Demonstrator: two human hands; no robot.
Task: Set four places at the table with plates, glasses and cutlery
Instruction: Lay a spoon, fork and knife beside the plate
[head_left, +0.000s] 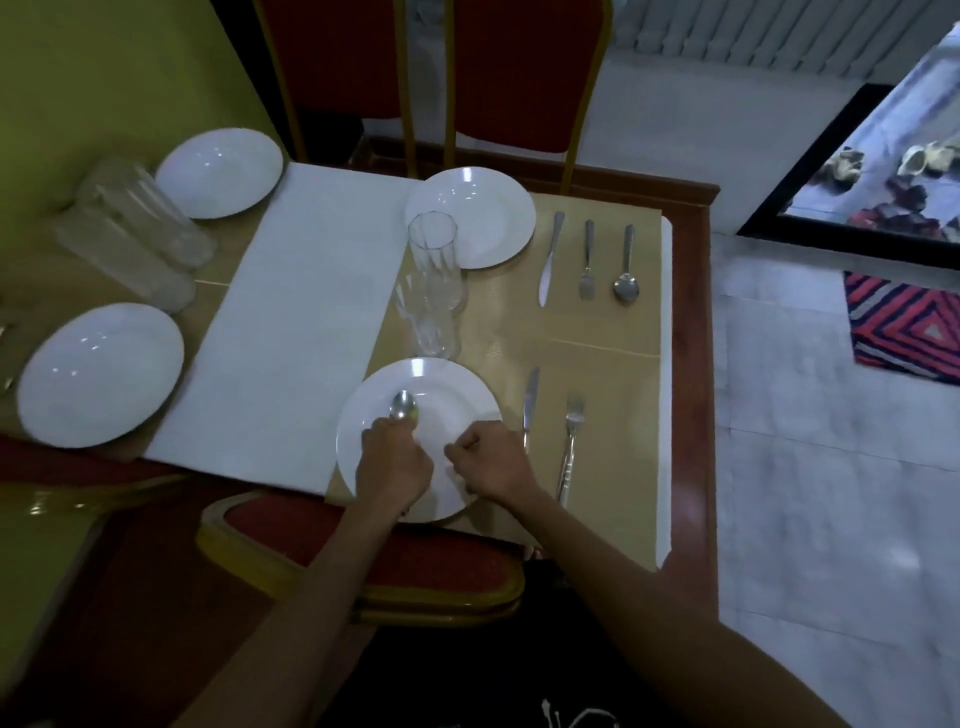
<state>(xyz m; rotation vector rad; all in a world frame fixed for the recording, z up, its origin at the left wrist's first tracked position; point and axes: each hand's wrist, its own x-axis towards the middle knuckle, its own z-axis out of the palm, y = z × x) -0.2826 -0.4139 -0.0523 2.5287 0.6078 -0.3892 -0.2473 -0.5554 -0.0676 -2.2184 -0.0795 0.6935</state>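
Observation:
My left hand is closed around the handle of a spoon, whose bowl lies over the near white plate. Beside it my right hand rests as a loose fist on the same plate's right side, holding nothing that I can see. Right of this plate lie a knife and a fork. Two tall glasses stand behind it. The far right plate has a knife, fork and spoon beside it. Two more plates and two glasses sit at the left.
A white runner crosses the tan table mats. Red chairs with gold frames stand at the near edge and the far edge. The table's wooden edge runs down the right, with tiled floor and a patterned rug beyond.

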